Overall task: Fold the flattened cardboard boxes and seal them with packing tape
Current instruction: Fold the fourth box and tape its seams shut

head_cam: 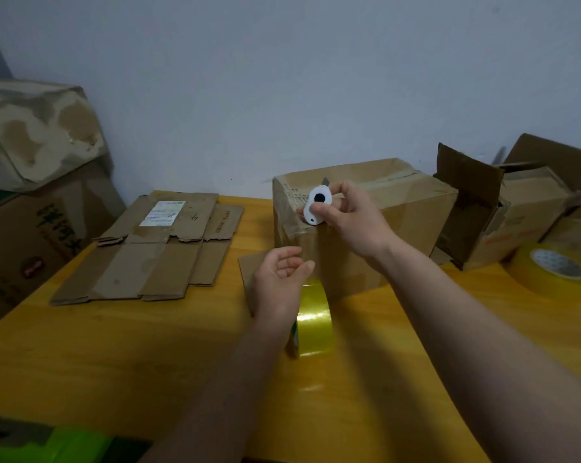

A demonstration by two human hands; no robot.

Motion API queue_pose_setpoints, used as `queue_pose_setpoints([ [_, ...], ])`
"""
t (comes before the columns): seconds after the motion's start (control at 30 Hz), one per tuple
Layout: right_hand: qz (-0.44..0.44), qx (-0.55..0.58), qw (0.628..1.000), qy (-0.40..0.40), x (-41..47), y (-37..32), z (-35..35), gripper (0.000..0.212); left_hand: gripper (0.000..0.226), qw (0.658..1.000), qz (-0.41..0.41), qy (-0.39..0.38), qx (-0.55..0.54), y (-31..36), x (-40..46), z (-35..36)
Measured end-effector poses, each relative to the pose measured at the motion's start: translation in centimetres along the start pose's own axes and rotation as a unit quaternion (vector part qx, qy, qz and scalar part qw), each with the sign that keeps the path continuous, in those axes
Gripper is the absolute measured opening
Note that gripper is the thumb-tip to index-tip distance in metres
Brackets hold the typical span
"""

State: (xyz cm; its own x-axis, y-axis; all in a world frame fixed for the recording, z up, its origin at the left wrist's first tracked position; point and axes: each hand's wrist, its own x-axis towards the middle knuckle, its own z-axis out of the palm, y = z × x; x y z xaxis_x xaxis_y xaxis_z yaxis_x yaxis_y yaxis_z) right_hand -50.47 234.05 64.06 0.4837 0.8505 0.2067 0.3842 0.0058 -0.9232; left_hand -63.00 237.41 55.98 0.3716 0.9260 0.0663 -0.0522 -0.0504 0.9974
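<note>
head view. the right hand (349,218) pinches a small white cutter (316,207) between thumb and fingers, its short blade tip poking up past the top edge of the folded box (376,228) standing on the tabletop (115,345). the left hand (279,279) sits lower, in front of the box, fingers loosely curled and seemingly holding nothing, though a strip of yellow tape (312,315) runs down from just beneath it to the tape roll (310,332), and i cannot tell whether a finger touches that strip.

my guess is the tape is about to be cut at the box's near edge. the risks: the blade sits close to the right hand's own fingertips and above the left hand, so a slip could nick skin; if the strip is slack it may tear raggedly or stick to itself; pushing on the corner could shift the box, which nothing steadies.

containers: the folded box is closed on top with a tape seam along it; what is inside cannot be seen. to the right, an open box (502,212) has a flap standing up, its contents hidden. more flattened boxes (155,248) lie to the left, still unfolded. a second tape roll (556,272) lies flat at far right. big cartons (38,182) are stacked at far left.
</note>
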Motion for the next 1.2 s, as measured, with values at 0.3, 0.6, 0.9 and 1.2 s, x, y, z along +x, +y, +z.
queue_pose_setpoints([
  [0.3, -0.095, 0.006, 0.994, 0.062, -2.0, -0.9, -1.4, 0.014, 0.037, 0.999, 0.036, -0.014, -0.022, 0.2, -0.2, 0.2],
  [0.6, -0.193, -0.332, 0.923, 0.017, -4.8, 1.7, -1.2, 0.026, 0.04, 0.997, 0.045, -0.043, -0.039, 0.4, -0.3, -0.1],
  [0.9, -0.194, -0.468, 0.86, 0.07, -5.0, 2.7, -1.8, 0.03, 0.041, 0.998, 0.036, -0.037, -0.026, 0.4, -0.1, -0.2],
  [1.2, 0.133, -0.26, 0.955, -0.058, -6.9, 10.1, -4.4, 0.025, 0.043, 0.998, 0.037, -0.045, -0.021, 0.5, -0.1, -0.2],
])
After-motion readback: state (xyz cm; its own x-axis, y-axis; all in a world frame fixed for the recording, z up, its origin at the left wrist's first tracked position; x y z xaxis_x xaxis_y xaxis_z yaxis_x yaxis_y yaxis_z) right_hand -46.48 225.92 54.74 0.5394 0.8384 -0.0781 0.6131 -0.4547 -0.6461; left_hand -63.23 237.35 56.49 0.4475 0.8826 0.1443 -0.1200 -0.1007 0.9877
